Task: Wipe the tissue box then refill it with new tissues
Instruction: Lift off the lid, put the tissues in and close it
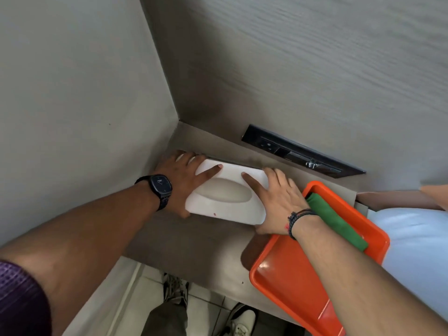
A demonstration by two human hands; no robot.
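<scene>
White plastic rectangular tissue box [228, 197] with an oval opening sits between your hands: your left hand [184, 175] clasps its left end, your right hand [276, 202] its right end. Just right: orange plastic tray [291, 282] holding a folded green cloth [337, 221].

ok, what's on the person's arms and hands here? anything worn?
Left hand: bare, with a black square-faced watch on a dark band at the wrist, and a purple textured sleeve at the upper arm. Right hand: bare, with dark beaded and cord bracelets, one with a bit of red, at the wrist. No gloves or rings visible.
</scene>
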